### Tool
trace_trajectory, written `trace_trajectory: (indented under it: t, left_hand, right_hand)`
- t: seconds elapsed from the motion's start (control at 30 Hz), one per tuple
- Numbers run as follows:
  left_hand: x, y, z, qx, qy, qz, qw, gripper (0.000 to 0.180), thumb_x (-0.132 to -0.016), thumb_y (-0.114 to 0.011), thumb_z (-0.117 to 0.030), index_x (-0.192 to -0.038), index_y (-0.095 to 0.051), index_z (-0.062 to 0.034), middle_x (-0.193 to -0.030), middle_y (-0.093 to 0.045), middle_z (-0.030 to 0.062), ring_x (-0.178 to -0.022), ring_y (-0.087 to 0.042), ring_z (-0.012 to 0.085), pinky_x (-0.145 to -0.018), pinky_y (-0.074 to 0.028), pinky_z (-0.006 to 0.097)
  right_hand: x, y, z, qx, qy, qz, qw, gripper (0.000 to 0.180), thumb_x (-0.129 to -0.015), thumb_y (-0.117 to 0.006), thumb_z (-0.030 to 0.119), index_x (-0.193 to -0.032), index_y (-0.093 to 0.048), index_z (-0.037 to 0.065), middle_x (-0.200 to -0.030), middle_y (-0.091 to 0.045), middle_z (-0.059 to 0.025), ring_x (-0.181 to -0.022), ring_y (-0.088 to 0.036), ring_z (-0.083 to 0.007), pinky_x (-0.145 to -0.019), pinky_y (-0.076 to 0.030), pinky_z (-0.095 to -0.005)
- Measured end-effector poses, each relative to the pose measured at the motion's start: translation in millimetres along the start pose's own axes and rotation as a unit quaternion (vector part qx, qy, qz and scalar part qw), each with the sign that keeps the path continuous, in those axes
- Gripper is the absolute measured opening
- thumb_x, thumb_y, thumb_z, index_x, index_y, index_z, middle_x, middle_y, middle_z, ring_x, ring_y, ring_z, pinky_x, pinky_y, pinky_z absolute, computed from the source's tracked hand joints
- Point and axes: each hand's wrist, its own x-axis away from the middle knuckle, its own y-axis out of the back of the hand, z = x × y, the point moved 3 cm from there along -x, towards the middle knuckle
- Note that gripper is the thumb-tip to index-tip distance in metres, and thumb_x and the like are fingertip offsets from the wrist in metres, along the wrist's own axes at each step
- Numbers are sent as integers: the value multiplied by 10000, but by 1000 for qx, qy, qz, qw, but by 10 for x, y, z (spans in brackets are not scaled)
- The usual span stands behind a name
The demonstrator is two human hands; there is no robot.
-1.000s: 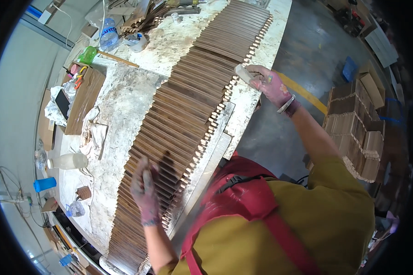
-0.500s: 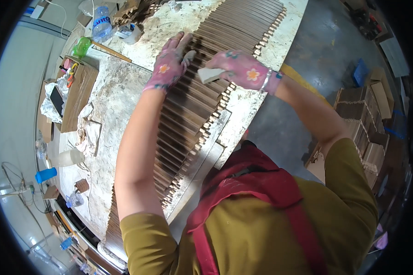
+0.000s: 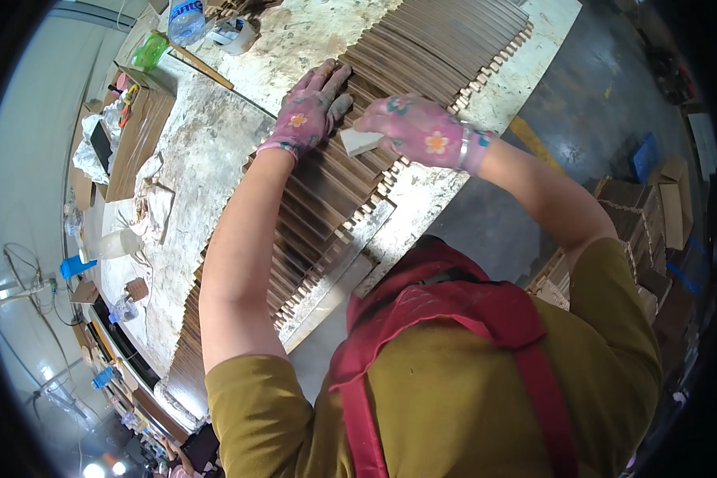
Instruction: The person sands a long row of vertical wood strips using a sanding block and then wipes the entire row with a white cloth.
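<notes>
The head view looked out from the left side of the wearer's head, facing steeply down over the red apron (image 3: 446, 307) at close range. The left hand (image 3: 309, 115) and right hand (image 3: 414, 131) lay at middle distance over the workbench (image 3: 199, 151). Fisheye coverage ran from the wall (image 3: 24, 199) at left to the floor (image 3: 581, 119) at right, bending straight edges near its dark rim.
</notes>
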Motion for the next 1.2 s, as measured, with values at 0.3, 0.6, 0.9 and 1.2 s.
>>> trace_trajectory:
  t: [0.3,0.6,0.9,1.2]
  left_hand:
    - [81,-42,75,10,-18,-30,999,516,-976,-546,-382,-1446,-457,-187,-1501,-414,137,-1350,-424,349,-1112,-380,418]
    - [41,-11,51,15,-31,-48,998,498,-958,-549,-381,-1415,-499,-188,-1457,-460,134,-1305,-468,346,-1065,-419,432]
    - [10,35,0,21,-18,-3,1000,522,-975,-527,-390,-1431,-469,-141,-1492,-420,129,-1338,-422,376,-1094,-385,434]
    - [44,-34,14,-12,-6,-65,998,597,-946,-575,-395,-1461,-419,-137,-1501,-411,141,-1347,-419,365,-1096,-368,455]
  right_hand:
    - [306,58,339,57,64,32,996,327,-878,-613,148,-1205,-623,137,-1085,-638,-97,-973,-642,-252,-825,-513,-391]
    - [757,-90,289,15,95,198,975,326,-877,-613,146,-1200,-631,182,-1152,-641,-83,-1072,-621,-281,-911,-492,-373]
    - [1334,190,-260,-413,-271,-117,861,365,-931,-608,48,-1291,-571,6,-1181,-613,-88,-1067,-597,-169,-933,-487,-318]
    - [1728,268,-103,-321,-278,-132,896,389,-906,-625,57,-1284,-567,-17,-1294,-560,-104,-1168,-569,-203,-988,-453,-327]
